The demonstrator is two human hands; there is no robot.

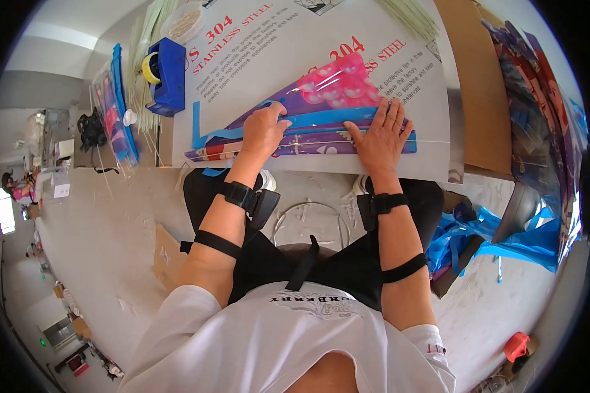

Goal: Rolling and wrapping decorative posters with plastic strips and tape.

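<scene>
A purple plastic film sheet (250, 112) with a pink balloon print lies partly folded near the table's front edge. A blue strip (328, 118) runs along its fold, and a thin pale stick (321, 142) lies lengthwise across the near part. My left hand (263, 131) is closed, its thumb and bent fingers at the sheet's blue-edged fold; what lies between the fingertips is mostly hidden. Stretched out flat, my right hand (381, 136) presses on the sheet's right end with its fingers apart.
A blue tape dispenser (167, 77) with yellow tape stands at the left. Bundled pale sticks (410, 16) lie at the back, near a clear tub (183, 23). More printed film (537, 98) hangs over cardboard (484, 98) on the right. Blue film (465, 229) spills from a box below.
</scene>
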